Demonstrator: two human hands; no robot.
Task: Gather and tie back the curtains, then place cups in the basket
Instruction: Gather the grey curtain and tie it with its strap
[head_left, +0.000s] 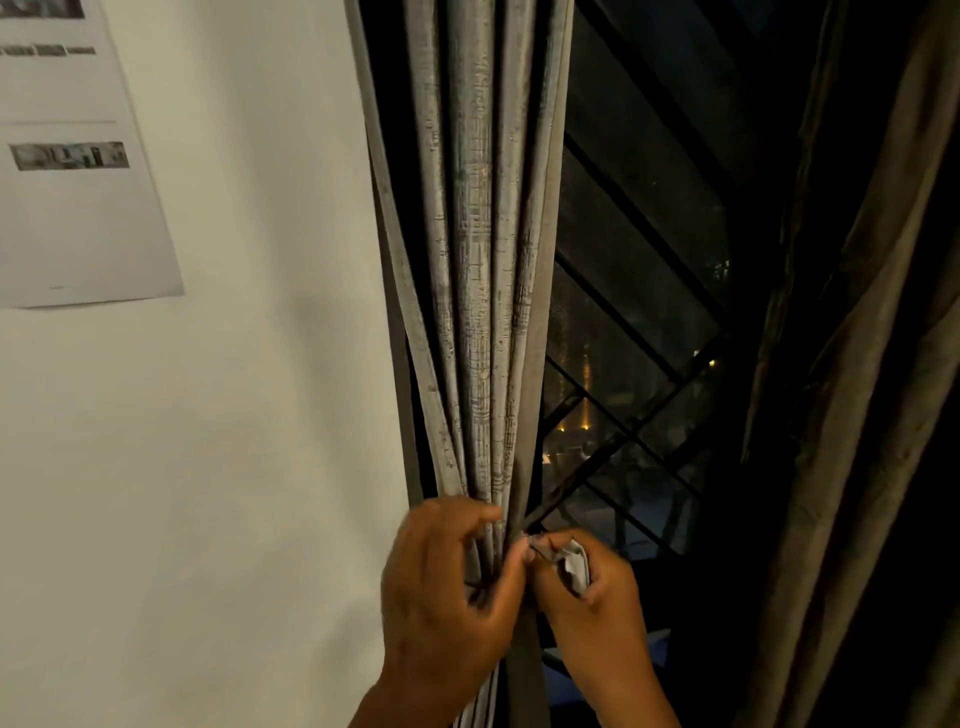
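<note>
Where the white wall (249, 415) meets a dark window (639, 312), a grey curtain (483, 260) hangs gathered into tight folds. The left hand (447, 587) curls around the bunched fabric low down. Just beside it, the right hand (587, 587) pinches a folded strip of pale cloth (574, 564) against the bundle. A second curtain (857, 364) hangs at right.

— What's on the left?
— A plain white wall (249, 415) with a printed sheet (78, 182) pinned near its top corner.
— And the window (649, 260)?
— Dark glass behind a diagonal black grille (623, 322); small warm lights (576, 426) outside.
</note>
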